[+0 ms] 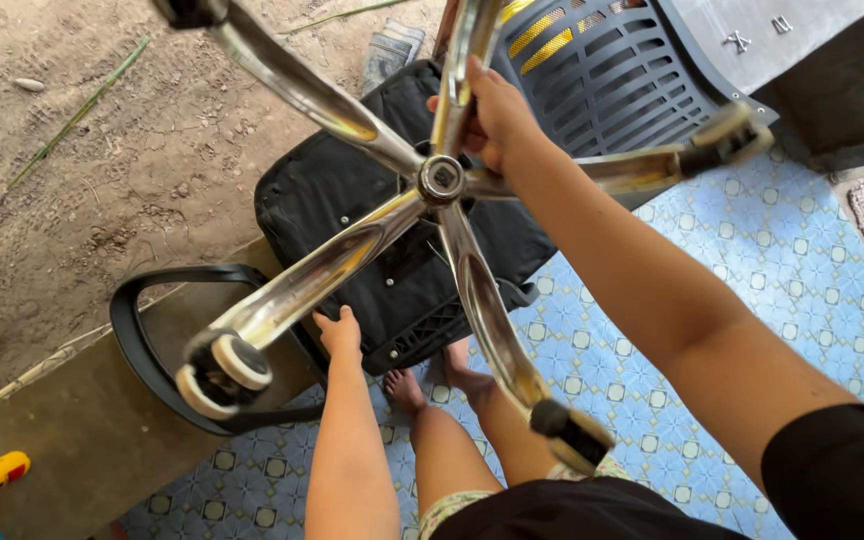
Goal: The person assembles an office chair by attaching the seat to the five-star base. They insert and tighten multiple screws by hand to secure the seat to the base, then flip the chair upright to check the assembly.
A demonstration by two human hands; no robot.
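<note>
Nearest us, our right hand (pixel 497 115) wraps its fingers around one chrome spoke of the upturned chair base (pixel 440 180), at one o'clock from the hub. Farther down, our left hand (pixel 339 333) presses flat, fingers together, on the black seat underside (pixel 352 200) at seven o'clock.

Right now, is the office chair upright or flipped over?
Flipped over: the chrome star base and casters point up at the camera, with the black seat down below.
</note>
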